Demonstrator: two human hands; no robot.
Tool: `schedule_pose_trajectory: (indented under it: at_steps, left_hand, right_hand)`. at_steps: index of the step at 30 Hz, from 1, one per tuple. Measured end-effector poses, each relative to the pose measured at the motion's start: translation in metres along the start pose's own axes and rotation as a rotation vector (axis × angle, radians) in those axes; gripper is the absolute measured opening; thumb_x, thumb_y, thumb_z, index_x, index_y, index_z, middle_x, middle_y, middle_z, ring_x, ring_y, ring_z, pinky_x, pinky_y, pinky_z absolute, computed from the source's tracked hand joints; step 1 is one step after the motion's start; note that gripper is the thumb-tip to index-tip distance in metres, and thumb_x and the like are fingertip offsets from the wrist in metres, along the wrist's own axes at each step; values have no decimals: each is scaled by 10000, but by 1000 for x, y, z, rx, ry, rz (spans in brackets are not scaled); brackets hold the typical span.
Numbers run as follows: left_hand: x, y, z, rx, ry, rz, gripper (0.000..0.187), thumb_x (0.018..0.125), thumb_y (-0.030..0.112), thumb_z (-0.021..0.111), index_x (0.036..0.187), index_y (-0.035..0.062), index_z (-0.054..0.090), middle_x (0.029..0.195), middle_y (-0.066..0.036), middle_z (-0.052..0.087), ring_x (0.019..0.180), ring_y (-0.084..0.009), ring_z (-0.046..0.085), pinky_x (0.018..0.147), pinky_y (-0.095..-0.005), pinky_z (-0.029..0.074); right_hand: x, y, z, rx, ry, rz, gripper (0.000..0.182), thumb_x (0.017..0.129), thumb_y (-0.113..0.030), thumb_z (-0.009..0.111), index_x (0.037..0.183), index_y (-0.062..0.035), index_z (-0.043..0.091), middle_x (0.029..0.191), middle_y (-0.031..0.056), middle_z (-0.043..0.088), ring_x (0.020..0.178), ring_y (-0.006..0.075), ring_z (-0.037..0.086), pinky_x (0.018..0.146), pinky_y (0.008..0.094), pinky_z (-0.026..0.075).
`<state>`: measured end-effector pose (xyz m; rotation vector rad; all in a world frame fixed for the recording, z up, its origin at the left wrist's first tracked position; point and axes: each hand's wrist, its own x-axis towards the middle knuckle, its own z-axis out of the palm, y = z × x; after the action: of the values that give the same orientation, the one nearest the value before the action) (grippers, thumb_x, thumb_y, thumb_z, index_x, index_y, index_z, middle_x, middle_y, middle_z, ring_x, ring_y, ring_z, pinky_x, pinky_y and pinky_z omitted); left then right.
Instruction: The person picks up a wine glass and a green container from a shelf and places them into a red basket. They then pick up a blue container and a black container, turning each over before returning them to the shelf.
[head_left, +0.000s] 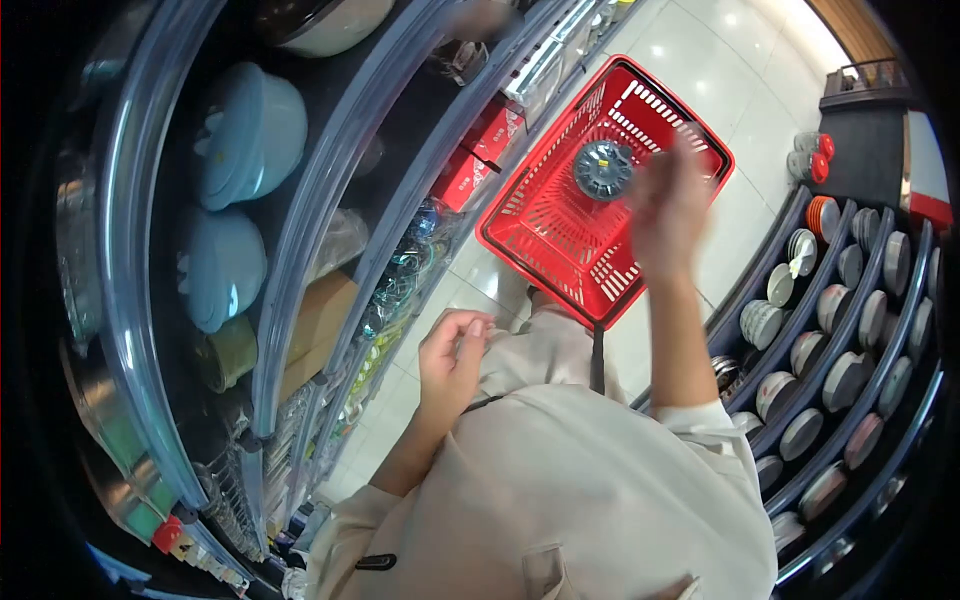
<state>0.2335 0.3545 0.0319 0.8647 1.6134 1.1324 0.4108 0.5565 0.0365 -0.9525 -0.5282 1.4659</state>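
A red plastic shopping basket [560,235] with slotted walls sits on the floor in front of me. Inside it lies a round, dark grey, ribbed dish-like item [603,170] with a small yellow mark at its centre. My right hand [672,205] is raised over the basket's right side, its fingers smeared by motion. My left hand [455,355] hangs near my waist beside the left shelves, fingers curled in with nothing in them. Closest to that hand are the packaged goods on the lower shelf.
Tall shelves [335,130] on the left hold blue lidded pots [255,130], a cardboard box [315,330] and a red box [475,150]. A rack of bowls and plates [800,385] stands to the right. Red-lidded jars [810,158] stand farther back on the tiled floor [690,60].
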Motion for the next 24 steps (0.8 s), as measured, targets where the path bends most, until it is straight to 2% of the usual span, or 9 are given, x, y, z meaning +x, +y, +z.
schedule_pose_trajectory:
  at_steps: [1, 2, 4, 9, 13, 15, 19, 21, 24]
  left_hand:
    - [0, 0, -2, 9, 9, -16, 128, 924, 34, 486, 941, -42, 588, 880, -71, 584, 796, -109, 552, 739, -238, 442]
    - [0, 0, -4, 7, 0, -19, 128, 924, 34, 486, 941, -42, 588, 880, -71, 584, 796, -109, 552, 739, -238, 442]
    - [-4, -1, -7, -3, 58, -84, 135, 931, 40, 480, 940, -41, 587, 886, -71, 579, 800, -108, 547, 746, -239, 440]
    - [-21, -12, -17, 26, 145, -222, 142, 947, 61, 464, 945, -27, 576, 863, -64, 587, 813, -112, 556, 773, -246, 451]
    - [-30, -12, -22, 40, 164, -306, 144, 954, 74, 459, 962, -20, 569, 863, -58, 584, 815, -112, 555, 770, -247, 452]
    - [-33, -10, -24, 53, 226, -394, 150, 960, 85, 454, 966, -17, 564, 860, -51, 581, 814, -108, 548, 769, -242, 445]
    - [-37, -19, -27, 105, 231, -430, 151, 959, 85, 454, 963, -16, 565, 855, -53, 581, 823, -109, 544, 775, -240, 437]
    - [-38, -21, -26, 138, 214, -453, 150, 957, 85, 455, 961, -17, 566, 852, -55, 583, 820, -110, 546, 772, -241, 440]
    - [-39, -23, -23, 146, 213, -508, 156, 953, 80, 453, 954, -23, 570, 846, -67, 596, 805, -115, 552, 760, -246, 448]
  right_hand:
    - [10, 30, -17, -15, 62, 228, 346, 921, -328, 543, 649, -162, 409, 495, -50, 296, 414, 86, 288, 409, 253, 232]
    - [16, 63, -37, -68, 201, 338, 320, 954, -296, 470, 681, -137, 420, 490, -45, 293, 388, 87, 287, 387, 254, 243]
    - [21, 127, -96, -108, 302, 550, 282, 922, -311, 526, 699, -157, 449, 509, -45, 327, 415, 82, 306, 407, 252, 254]
    - [26, 225, -198, -20, 472, 796, 143, 921, -215, 476, 866, -89, 512, 667, 6, 474, 571, 123, 490, 485, 269, 418]
    - [35, 249, -219, -276, 553, 787, 140, 904, -148, 456, 1014, -82, 512, 809, 46, 544, 665, 163, 563, 547, 294, 483]
    - [42, 253, -218, -259, 532, 767, 238, 875, -112, 471, 1109, -70, 470, 979, 58, 503, 841, 206, 572, 752, 354, 506]
    - [60, 268, -224, -294, 531, 747, 402, 866, -64, 435, 1261, -79, 368, 1090, 80, 479, 893, 251, 582, 756, 395, 516]
    - [70, 278, -236, -292, 462, 802, 625, 840, -14, 374, 1424, -123, 181, 1174, 142, 481, 764, 249, 605, 616, 374, 535]
    - [76, 300, -243, -186, 567, 709, 533, 829, 23, 391, 1336, -122, 312, 1144, 125, 469, 895, 280, 584, 724, 405, 522]
